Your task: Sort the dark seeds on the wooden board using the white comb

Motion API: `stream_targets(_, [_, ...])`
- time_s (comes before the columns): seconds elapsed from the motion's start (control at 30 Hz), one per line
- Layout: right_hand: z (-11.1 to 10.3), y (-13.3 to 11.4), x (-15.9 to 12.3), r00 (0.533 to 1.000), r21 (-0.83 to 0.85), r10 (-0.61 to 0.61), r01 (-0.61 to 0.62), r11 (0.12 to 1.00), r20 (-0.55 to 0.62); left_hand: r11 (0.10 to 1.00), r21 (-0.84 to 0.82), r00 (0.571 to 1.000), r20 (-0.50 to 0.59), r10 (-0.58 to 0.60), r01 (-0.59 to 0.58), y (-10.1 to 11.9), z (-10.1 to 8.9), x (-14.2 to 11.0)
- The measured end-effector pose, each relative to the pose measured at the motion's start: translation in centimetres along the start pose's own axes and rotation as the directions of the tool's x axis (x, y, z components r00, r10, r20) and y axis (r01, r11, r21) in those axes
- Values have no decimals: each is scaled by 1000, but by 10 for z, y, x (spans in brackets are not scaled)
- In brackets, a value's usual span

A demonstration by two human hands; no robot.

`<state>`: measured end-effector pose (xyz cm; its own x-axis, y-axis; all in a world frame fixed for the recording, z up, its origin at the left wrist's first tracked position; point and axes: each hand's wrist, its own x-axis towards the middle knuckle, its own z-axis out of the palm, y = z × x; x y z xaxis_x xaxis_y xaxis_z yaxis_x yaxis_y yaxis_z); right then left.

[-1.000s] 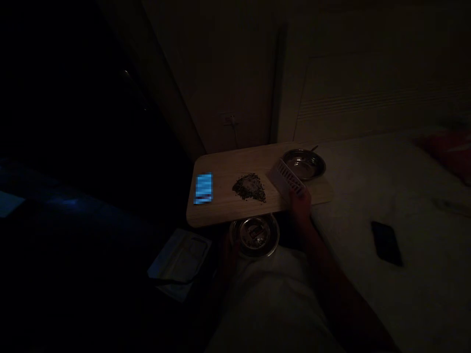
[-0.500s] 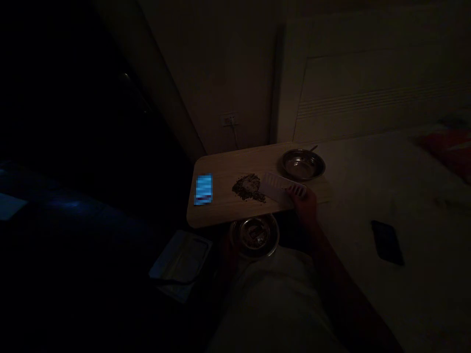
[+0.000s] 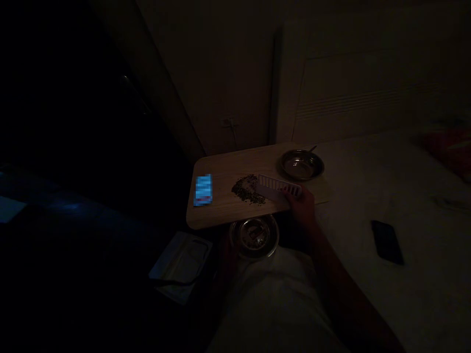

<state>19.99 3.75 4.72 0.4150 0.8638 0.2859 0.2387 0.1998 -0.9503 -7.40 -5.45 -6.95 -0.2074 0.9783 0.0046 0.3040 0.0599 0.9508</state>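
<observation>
My right hand (image 3: 300, 202) grips the near right end of a pale slotted plastic tray (image 3: 274, 191), tilted over the wooden table. Its left end meets a spread pile of small dark bits (image 3: 246, 191), with a paler patch in the middle. Below the table's front edge a shiny metal bowl (image 3: 273, 247) sits by my lap, with some bits and reflections inside. My left hand (image 3: 228, 252) is at the bowl's left side, closed on its rim as far as the dimness shows. Most of its fingers are in shadow.
Another metal bowl (image 3: 320, 169) with a utensil handle stands at the back right of the wooden table (image 3: 221, 211). A lit, pixelated screen (image 3: 203, 189) lies at the left. A dark phone (image 3: 387, 242) rests on the bed; a pale package (image 3: 180, 267) is lower left.
The slotted tray has shifted slightly left and turned, so its slots show more. My right hand moved a little with it. The scene is dimmer; the bowl stays put.
</observation>
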Motion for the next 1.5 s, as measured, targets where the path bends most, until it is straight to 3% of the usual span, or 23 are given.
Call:
stream_targets(0.33, [-6,-16,-1,998,15,43,-42,999,-47,1000,-11,1000,1,-13,13,0,1,-2])
stream_targets(0.57, [-5,-8,-2,996,6,91,-91,996,10,1000,-18,1000,5,6,-6,2,1,-1])
stream_targets(1.23, [-17,-7,0,988,15,145,-145,989,-52,1000,2,1000,6,-29,29,-15,1,1])
stream_targets(1.5, [-18,-5,-4,983,-11,175,-176,984,-53,999,4,998,-12,-55,55,-11,4,-5])
